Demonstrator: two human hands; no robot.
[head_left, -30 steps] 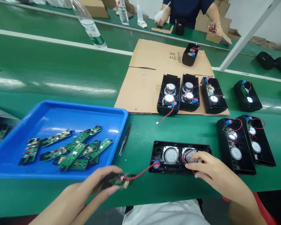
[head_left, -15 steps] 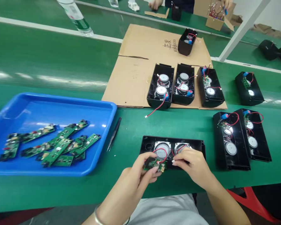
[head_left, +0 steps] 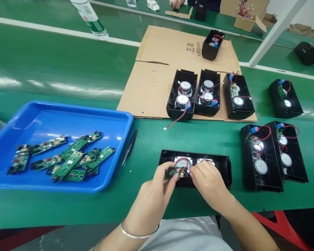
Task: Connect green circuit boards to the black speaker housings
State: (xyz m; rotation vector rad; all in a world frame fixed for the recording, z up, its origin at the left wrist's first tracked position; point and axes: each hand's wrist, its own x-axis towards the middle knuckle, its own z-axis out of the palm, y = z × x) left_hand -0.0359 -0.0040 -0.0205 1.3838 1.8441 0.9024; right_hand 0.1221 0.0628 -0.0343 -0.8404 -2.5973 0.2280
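Clearly, the left hand (head_left: pixel 155 191) pinches a circuit board (head_left: pixel 176 172); the right hand (head_left: pixel 208 183) pinches, apparently, a white plug (head_left: pixel 188 171).

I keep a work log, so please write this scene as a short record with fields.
Left grip: holds a circuit board
Right grip: at the board's right end; its hold is mostly hidden
Open case: black, partly covered by both grips, two speakers inside
Blue tray: more boards inside, some overlapping
Tweezers: on the table, right of the tray
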